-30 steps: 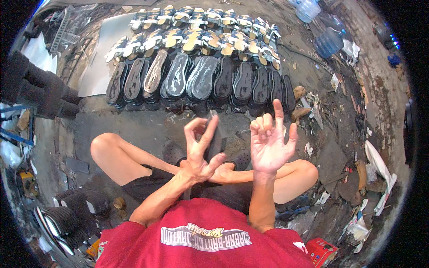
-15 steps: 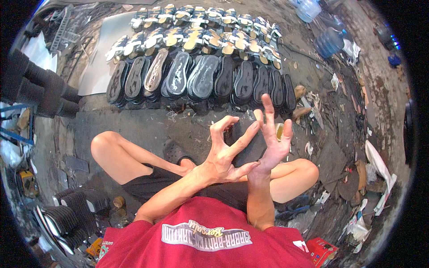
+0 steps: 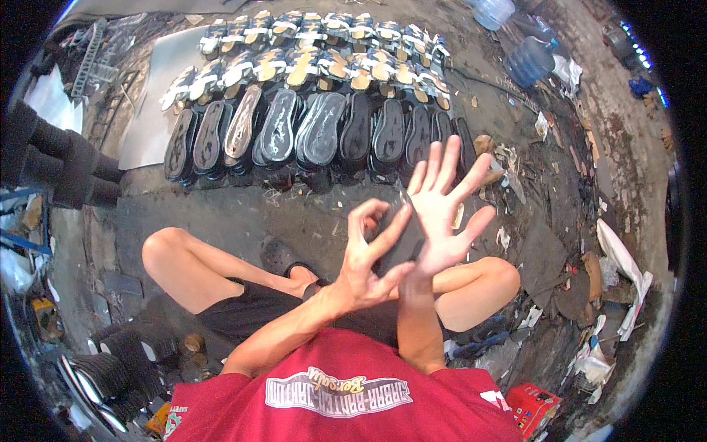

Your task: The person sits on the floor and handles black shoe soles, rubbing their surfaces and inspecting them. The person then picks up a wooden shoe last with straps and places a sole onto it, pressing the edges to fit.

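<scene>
My left hand point(image 3: 361, 258) is in front of my lap, its fingers bent and its thumb apart from the index finger. Between them sits a dark piece point(image 3: 400, 241) that looks like a black shoe sole, gripped by its edges and partly hidden by the fingers. Just right of it, my right hand point(image 3: 448, 210) is spread wide, palm showing and fingers stretched out, with nothing in it. Its wrist crosses close to the left thumb. Beyond both hands lies a row of stacked black soles point(image 3: 320, 132), a few of them with a shiny, wet-looking surface.
Behind the soles stand rows of sandal uppers with tan insoles point(image 3: 298, 70). Large blue water bottles point(image 3: 530, 62) are at the far right. Scraps point(image 3: 589, 295) litter the right side. More dark soles point(image 3: 110, 372) are piled at the lower left. A dark clog point(image 3: 280, 258) is near my foot.
My right hand has turned and spread its fingers, showing more palm. The left hand keeps its bent grip almost in place. The whole view has shifted slightly.
</scene>
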A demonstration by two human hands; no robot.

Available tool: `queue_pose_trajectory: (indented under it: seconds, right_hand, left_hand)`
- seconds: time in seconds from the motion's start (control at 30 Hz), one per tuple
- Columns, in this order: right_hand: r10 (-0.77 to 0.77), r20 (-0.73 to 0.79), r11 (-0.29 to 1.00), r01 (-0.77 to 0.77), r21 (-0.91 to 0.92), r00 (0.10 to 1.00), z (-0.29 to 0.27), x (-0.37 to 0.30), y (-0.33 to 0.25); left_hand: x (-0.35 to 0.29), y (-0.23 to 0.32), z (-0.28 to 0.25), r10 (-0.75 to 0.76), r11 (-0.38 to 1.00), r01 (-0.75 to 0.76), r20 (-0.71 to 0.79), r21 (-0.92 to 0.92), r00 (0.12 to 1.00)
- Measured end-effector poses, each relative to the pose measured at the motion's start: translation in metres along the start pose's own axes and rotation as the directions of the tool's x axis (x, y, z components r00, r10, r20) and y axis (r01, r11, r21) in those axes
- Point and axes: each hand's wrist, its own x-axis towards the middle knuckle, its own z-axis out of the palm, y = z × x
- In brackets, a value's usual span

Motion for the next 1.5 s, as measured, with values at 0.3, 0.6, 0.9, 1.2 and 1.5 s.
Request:
queue_pose_trajectory:
  seconds: [0.3,0.6,0.9,1.2,1.5]
  right_hand:
    - [-0.083,-0.09,0.994,0.075,-0.085,0.992,0.001,0.028,0.0]
    - [0.084,-0.058,0.974,-0.07,0.216,0.995,0.036,-0.013,0.004]
    - [-0.071,-0.086,0.997,0.068,-0.037,0.994,-0.001,0.005,0.012]
    - [-0.096,-0.121,0.995,0.1,0.028,0.988,-0.007,0.025,0.006]
    - [-0.161,-0.155,0.987,0.156,-0.04,0.975,0.015,0.037,-0.005]
  left_hand:
    - [-0.018,0.011,0.003,-0.103,0.985,0.114,0.09,-0.128,0.991]
    - [0.056,-0.011,-0.034,-0.206,0.951,0.184,-0.065,-0.248,0.976]
    - [0.012,0.005,-0.005,-0.066,0.998,0.065,0.044,0.009,0.997]
    - [-0.008,0.002,-0.004,-0.032,0.994,0.043,0.111,-0.096,0.993]
    - [-0.015,0.008,-0.004,0.077,0.997,-0.075,0.153,-0.019,0.985]
